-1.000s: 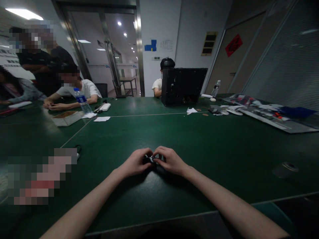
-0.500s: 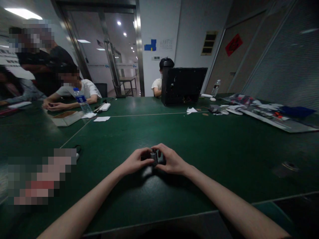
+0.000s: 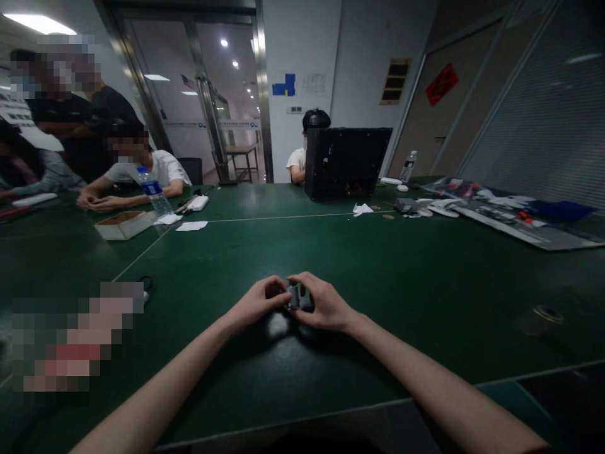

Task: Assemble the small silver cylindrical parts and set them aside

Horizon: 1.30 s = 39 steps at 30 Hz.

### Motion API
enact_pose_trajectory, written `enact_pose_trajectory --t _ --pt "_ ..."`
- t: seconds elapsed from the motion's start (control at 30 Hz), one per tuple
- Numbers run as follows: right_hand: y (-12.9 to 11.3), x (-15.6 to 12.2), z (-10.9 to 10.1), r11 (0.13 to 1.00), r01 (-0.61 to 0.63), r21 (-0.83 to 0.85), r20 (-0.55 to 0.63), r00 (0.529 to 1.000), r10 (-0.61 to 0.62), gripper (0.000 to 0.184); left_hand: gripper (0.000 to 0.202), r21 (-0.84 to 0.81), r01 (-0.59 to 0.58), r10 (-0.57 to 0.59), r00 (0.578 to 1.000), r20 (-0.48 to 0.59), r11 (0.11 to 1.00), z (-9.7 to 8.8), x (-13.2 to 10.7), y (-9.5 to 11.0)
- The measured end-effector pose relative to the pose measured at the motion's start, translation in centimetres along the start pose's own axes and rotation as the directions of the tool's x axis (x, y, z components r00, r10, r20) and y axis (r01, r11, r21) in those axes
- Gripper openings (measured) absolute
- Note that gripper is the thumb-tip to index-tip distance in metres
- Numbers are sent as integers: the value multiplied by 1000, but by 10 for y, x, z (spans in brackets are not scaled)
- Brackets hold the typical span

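Note:
My left hand (image 3: 258, 302) and my right hand (image 3: 321, 304) meet over the green table (image 3: 378, 284), a short way in from its near edge. Together they pinch a small grey metallic object (image 3: 295, 296), held just above the tabletop. The fingers of both hands curl round it and hide most of its shape, so I cannot name it. A dim reflection of the hands shows on the table below.
A black box-like case (image 3: 347, 162) stands at the far middle with a seated person behind it. Other people sit and stand at the far left near a water bottle (image 3: 152, 188) and an open flat box (image 3: 123, 224). Papers and flat panels (image 3: 510, 217) lie at the right.
The small object has turned in my fingers, from a dark piece with white marks to a grey metallic face. My hands have lifted slightly and shifted a little away from me.

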State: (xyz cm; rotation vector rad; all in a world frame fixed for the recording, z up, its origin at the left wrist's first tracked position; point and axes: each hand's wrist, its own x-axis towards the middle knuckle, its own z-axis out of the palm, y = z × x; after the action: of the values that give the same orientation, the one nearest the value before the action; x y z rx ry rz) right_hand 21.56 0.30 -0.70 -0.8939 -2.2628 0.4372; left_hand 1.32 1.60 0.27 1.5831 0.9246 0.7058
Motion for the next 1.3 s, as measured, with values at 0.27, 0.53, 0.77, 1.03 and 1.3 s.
enact_pose_trajectory --t 0.27,0.53,0.77,1.03,1.3 --pt "2 -1 0 1000 -4 15 -13 1000 4 58 28 -56 32 -28 997 74 998 -2 -2 0" --pt "-2 -1 1 1000 -4 17 -3 1000 4 59 30 -304 78 -31 987 155 949 4 -5 -2" --pt "-3 -2 2 1000 8 15 4 1000 -8 58 35 -338 124 -88 989 119 933 8 -4 -5" --pt "-4 0 1 1000 -6 -7 7 1000 6 56 35 -142 72 -63 996 65 987 6 -3 3" --pt "-5 -1 0 1000 -12 -9 25 1000 12 56 33 -98 72 -69 997 27 993 4 -2 2"
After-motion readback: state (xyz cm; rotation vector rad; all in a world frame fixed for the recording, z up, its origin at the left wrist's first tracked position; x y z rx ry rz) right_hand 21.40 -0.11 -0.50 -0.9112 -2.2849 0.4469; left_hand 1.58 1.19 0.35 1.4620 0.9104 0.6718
